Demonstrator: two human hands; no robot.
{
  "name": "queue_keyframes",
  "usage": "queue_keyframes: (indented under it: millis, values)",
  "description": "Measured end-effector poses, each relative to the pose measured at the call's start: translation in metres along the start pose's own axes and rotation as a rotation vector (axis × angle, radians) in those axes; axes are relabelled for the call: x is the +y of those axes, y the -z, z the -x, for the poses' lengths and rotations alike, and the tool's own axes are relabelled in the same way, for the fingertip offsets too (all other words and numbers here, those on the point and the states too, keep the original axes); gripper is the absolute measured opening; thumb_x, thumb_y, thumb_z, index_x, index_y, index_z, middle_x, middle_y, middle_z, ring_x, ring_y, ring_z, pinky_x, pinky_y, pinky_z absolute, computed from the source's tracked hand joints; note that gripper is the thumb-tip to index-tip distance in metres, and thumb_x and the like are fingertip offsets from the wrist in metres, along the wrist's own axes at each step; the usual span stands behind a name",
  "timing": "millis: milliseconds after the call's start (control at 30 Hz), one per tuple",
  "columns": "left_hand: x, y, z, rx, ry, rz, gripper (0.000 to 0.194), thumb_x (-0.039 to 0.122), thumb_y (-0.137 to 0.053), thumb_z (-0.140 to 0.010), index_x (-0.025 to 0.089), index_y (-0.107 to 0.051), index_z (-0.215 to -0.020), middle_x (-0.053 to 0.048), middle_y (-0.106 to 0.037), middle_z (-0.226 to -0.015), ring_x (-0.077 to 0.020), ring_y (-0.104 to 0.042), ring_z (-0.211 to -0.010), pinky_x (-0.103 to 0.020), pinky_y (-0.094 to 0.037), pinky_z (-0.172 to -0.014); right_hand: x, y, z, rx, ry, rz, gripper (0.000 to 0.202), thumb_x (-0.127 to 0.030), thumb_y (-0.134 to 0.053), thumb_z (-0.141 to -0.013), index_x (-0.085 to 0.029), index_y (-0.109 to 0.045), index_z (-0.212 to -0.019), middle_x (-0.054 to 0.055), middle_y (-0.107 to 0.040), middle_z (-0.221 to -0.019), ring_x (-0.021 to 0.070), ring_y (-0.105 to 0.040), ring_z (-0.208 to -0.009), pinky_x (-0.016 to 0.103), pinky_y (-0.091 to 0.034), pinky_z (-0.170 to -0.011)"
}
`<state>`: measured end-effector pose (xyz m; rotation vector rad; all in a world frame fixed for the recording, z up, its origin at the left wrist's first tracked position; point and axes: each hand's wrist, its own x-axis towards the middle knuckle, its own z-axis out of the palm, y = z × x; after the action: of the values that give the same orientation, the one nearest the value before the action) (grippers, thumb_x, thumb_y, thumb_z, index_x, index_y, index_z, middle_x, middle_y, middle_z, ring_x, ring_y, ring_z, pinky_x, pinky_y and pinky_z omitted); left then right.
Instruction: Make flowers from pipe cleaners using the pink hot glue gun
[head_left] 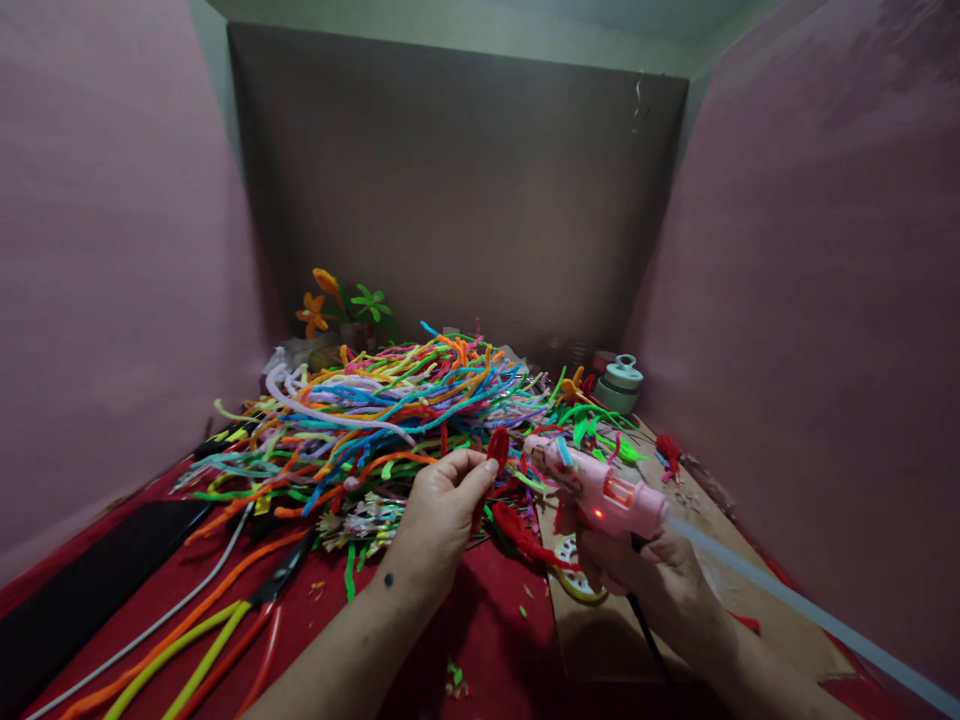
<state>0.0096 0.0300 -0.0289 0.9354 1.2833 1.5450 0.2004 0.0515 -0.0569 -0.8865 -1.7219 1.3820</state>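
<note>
My left hand point(442, 515) pinches a dark red fuzzy pipe-cleaner petal point(498, 450) between thumb and fingertips, its looped end pointing up. My right hand point(660, 580) is wrapped around a pink hot glue gun point(604, 488), whose nozzle points left toward the petal without touching it. A small orange-red light glows on the gun's side. From its back end a long translucent glue stick point(795, 590) runs out to the lower right. More red fuzzy pipe-cleaner pieces point(521, 535) lie below, between my hands.
A large heap of multicoloured pipe cleaners point(390, 400) fills the table's middle. Cardboard point(622, 640) lies at right, with a white round openwork piece point(574, 560) at its edge. Orange pipe-cleaner flowers point(312, 315) and a mint-green lidded container point(619, 385) stand behind. Pink walls flank the red-covered table.
</note>
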Motion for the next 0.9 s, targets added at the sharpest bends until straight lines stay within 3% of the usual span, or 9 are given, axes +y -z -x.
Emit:
queue_keyframes:
  millis: [233, 433, 700, 900]
  values:
    - [-0.0007, 0.0008, 0.0003, -0.017, 0.031, 0.012, 0.021, 0.033, -0.064, -0.069, 0.015, -0.054, -0.065, 0.008, -0.040, -0.045, -0.0032, -0.026, -0.039, -0.016, -0.018, -0.038, -0.0112, -0.0049, -0.0005, 0.062, -0.037, -0.026, 0.031, -0.045, -0.063, -0.070, -0.015, -0.059, -0.065, -0.001, -0.044, -0.054, 0.0104, -0.034, -0.051, 0.024, -0.029, -0.048]
    - [-0.0016, 0.0007, 0.0001, -0.017, 0.015, -0.019, 0.022, 0.034, -0.063, -0.070, 0.015, -0.054, -0.066, 0.008, -0.039, -0.045, -0.0036, -0.025, -0.040, -0.017, -0.018, -0.039, -0.0046, -0.0033, -0.0014, 0.039, 0.012, -0.013, 0.031, -0.044, -0.055, -0.078, -0.015, -0.057, -0.070, -0.001, -0.043, -0.056, 0.0106, -0.036, -0.053, 0.025, -0.030, -0.050]
    - [-0.0030, 0.0018, -0.0004, -0.016, 0.015, -0.017, 0.024, 0.036, -0.065, -0.068, 0.015, -0.054, -0.065, 0.008, -0.039, -0.045, -0.0040, -0.026, -0.039, -0.017, -0.018, -0.039, -0.0060, -0.0060, -0.0013, 0.063, -0.002, -0.059, 0.031, -0.045, -0.061, -0.074, -0.014, -0.060, -0.080, -0.002, -0.044, -0.055, 0.0090, -0.033, -0.050, 0.024, -0.026, -0.047]
    - [-0.0007, 0.0007, 0.0004, -0.021, 0.027, 0.015, 0.021, 0.033, -0.066, -0.066, 0.015, -0.056, -0.065, 0.008, -0.041, -0.044, -0.0037, -0.028, -0.038, -0.017, -0.019, -0.038, -0.0015, -0.0045, -0.0010, 0.062, 0.021, -0.054, 0.033, -0.046, -0.058, -0.077, -0.016, -0.054, -0.065, -0.002, -0.043, -0.055, 0.0095, -0.033, -0.050, 0.025, -0.027, -0.048]
